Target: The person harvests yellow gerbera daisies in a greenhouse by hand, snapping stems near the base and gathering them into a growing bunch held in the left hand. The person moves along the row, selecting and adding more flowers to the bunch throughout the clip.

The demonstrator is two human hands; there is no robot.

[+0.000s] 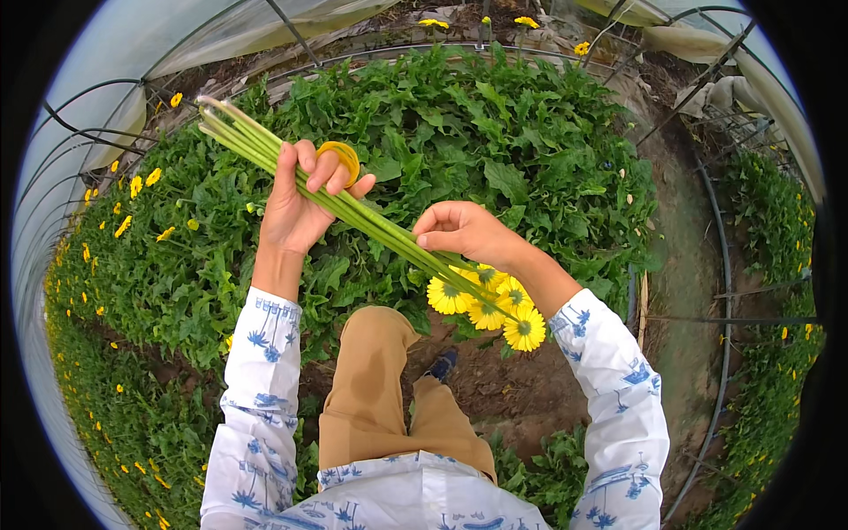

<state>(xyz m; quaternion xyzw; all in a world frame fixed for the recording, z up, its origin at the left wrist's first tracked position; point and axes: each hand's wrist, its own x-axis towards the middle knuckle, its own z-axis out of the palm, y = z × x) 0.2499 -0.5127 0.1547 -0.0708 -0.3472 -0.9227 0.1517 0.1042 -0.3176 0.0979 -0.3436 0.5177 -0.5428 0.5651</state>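
Observation:
A bunch of cut yellow gerberas slants across the view, its long green stems [377, 228] rising to pale cut ends at upper left. My left hand [295, 199] is wrapped around the stems near those ends. A loop of yellow-orange rubber bands [349, 161] hangs at the fingers of that hand. Nearer the blooms, my right hand [467, 230] pinches the upper side of the bunch between thumb and forefinger; how many stems it holds is hidden. Several flower heads [488, 313] hang face down below my right wrist.
Dense gerbera foliage [424, 146] fills the bed before me. More yellow blooms [136, 187] stand at left. A dirt path [682, 278] with a dark hose [723, 265] runs along the right. Metal hoops [291, 30] and plastic sheeting [218, 40] of a greenhouse tunnel frame the scene.

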